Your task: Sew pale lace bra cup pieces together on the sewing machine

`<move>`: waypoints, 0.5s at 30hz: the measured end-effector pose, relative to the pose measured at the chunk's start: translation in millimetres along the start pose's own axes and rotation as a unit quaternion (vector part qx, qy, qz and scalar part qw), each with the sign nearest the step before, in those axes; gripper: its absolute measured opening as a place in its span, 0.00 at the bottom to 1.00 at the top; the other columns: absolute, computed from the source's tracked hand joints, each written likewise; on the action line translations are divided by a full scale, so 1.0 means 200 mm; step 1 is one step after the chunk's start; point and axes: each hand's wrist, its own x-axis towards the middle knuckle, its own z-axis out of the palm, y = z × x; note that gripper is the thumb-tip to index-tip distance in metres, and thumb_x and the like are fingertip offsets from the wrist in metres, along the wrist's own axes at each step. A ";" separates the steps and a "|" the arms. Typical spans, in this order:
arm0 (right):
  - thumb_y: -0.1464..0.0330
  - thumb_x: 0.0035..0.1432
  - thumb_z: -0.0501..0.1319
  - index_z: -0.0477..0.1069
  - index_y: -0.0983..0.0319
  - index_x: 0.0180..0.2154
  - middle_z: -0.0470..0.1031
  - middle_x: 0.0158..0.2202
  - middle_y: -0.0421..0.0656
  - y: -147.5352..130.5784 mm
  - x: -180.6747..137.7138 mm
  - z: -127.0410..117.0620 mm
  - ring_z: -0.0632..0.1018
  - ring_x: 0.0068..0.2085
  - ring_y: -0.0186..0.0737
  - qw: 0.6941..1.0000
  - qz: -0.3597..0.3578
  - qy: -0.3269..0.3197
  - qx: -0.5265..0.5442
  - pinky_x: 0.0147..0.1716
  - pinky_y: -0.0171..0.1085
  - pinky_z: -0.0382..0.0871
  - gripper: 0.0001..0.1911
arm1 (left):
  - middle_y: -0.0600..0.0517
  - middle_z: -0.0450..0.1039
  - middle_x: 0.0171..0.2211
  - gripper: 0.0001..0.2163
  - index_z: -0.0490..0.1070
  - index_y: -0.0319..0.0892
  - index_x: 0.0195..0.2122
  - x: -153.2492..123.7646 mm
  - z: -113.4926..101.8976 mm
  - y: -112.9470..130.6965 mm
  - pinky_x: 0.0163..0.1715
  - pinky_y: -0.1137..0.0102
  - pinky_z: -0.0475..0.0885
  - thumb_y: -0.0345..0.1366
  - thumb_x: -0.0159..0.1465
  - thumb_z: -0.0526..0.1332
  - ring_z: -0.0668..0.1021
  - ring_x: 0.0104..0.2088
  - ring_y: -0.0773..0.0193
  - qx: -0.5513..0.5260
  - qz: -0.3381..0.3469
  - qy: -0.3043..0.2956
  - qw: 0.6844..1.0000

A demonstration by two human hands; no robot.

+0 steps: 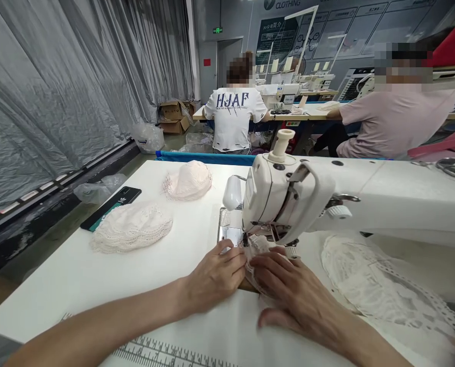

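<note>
A white sewing machine [288, 191] stands on the right half of the table, with a piece of pale lace fabric [256, 245] under its needle area. At the left edge of this lace is my left hand [215, 272], its fingers curled and closed on the edge. My right hand [288, 285] lies over the lace's right side, fingers stretched forward and thumb apart, pressing on the fabric. Part of the lace is hidden beneath the fingers. More white lace fabric [380, 285] spreads on the table right of my right hand.
On the white table [189, 232] lie a stack of lace pieces [133, 227], a pale pink fabric pile [189, 179] and a dark phone [124, 196]. A printed ruler scale [162, 351] runs along the near edge. Two people [235, 114] sit at machines beyond.
</note>
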 end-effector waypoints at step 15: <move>0.78 0.64 0.42 0.69 0.66 0.38 0.75 0.36 0.48 -0.04 0.00 0.03 0.74 0.37 0.39 0.996 -0.021 0.087 -0.001 0.40 0.43 0.67 0.17 | 0.47 0.73 0.42 0.11 0.68 0.34 0.41 0.02 0.01 -0.02 0.48 0.64 0.64 0.21 0.64 0.49 0.73 0.44 0.64 -0.053 -0.038 0.017 0.998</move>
